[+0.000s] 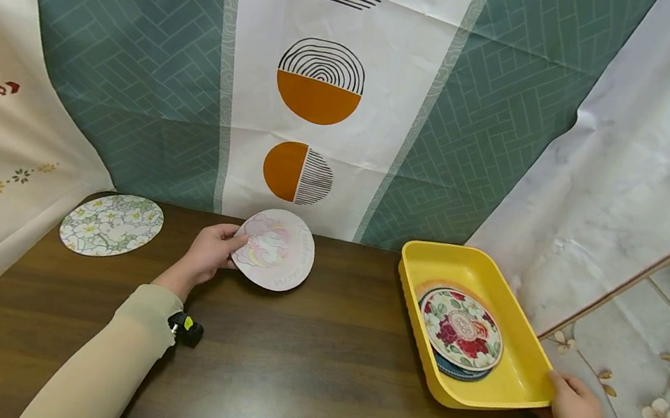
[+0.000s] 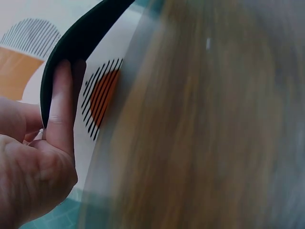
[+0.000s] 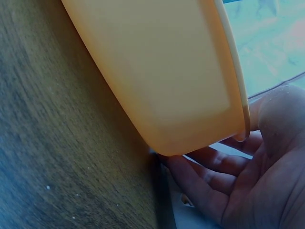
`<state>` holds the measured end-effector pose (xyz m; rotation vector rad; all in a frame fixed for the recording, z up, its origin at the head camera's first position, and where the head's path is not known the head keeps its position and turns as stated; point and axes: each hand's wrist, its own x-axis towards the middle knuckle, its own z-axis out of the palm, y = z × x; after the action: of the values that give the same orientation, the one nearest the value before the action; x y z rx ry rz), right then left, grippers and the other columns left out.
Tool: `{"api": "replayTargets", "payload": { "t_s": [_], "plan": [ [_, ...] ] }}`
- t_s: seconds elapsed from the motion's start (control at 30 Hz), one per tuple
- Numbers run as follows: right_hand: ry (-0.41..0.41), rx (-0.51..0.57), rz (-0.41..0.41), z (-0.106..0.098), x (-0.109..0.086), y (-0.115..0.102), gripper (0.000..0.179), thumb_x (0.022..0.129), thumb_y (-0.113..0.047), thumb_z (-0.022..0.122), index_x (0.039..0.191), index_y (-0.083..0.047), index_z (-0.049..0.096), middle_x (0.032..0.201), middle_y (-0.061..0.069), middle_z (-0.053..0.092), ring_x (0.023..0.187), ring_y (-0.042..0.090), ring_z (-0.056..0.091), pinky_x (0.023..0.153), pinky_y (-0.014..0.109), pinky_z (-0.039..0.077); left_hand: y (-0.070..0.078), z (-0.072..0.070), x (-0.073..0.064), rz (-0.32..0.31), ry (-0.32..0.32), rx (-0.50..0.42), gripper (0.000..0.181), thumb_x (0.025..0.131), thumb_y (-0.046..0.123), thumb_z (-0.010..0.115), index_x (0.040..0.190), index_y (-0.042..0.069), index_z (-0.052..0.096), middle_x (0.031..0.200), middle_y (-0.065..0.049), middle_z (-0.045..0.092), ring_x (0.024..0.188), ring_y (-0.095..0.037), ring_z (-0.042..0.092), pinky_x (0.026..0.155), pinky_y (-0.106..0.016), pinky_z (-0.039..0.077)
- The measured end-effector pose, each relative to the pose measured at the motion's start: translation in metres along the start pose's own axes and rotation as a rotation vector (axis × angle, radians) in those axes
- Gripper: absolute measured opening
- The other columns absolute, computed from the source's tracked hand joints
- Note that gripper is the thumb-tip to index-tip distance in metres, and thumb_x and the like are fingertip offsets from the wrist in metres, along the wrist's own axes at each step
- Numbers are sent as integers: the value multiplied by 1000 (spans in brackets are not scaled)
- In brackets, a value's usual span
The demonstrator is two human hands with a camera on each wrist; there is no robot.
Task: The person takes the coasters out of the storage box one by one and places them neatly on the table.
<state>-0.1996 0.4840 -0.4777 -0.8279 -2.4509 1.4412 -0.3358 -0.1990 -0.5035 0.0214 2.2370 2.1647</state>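
My left hand pinches the left edge of a thin round mat, pale with a pink cartoon print and lettering. In the left wrist view the mat's black underside shows, slightly bent, with a finger laid along it. My right hand grips the near right corner of a yellow plastic tray, thumb at the rim and fingers curled underneath in the right wrist view. Inside the tray lies a round mat with red flowers, over a dark blue one that is mostly hidden.
A round mat with white and yellow flowers lies at the table's far left corner. The dark wood table runs back to a green and white cloth. Patterned cloths hang on both sides, the right one close beside the tray.
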Motion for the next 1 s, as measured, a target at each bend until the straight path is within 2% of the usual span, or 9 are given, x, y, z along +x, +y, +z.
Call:
{"api": "replayTargets", "payload": {
  "t_s": [0.23, 0.33, 0.47, 0.77, 1.0],
  "plan": [
    [-4, -4, 11, -1, -1, 1, 60, 117, -38, 49, 146, 14, 56, 119, 29, 64, 69, 11, 68, 64, 35, 66, -2, -19, -3, -5, 9, 28, 45, 116, 12, 60, 152, -15, 55, 105, -8, 66, 78, -7, 71, 69, -28, 66],
    [0, 3, 13, -2, -2, 0, 59, 117, -38, 50, 145, 14, 57, 110, 21, 67, 69, 12, 69, 64, 35, 66, -2, -28, -3, -14, 12, 42, 47, 117, 13, 59, 154, -16, 52, 108, -9, 66, 79, -7, 71, 70, -28, 66],
    [-11, 12, 10, -3, -3, -1, 60, 117, -38, 50, 145, 14, 57, 105, 13, 67, 69, 12, 70, 65, 35, 66, -3, -41, -3, -40, 28, 74, 49, 118, 13, 56, 156, -16, 49, 114, -12, 64, 79, -6, 70, 70, -27, 66],
    [-17, 25, -6, -3, -2, -2, 59, 116, -36, 50, 144, 15, 57, 97, 7, 67, 69, 11, 70, 65, 36, 67, -4, -68, -4, -60, 60, 78, 51, 118, 14, 54, 157, -17, 46, 113, -10, 64, 80, -4, 70, 71, -27, 66],
    [-28, 34, -12, -3, -4, -2, 58, 117, -36, 50, 143, 16, 57, 97, 5, 67, 70, 12, 70, 65, 35, 67, -4, -86, -8, -67, 77, 154, 54, 119, 21, 56, 159, -14, 47, 115, -10, 62, 81, -4, 69, 73, -27, 66]
  ]
}}
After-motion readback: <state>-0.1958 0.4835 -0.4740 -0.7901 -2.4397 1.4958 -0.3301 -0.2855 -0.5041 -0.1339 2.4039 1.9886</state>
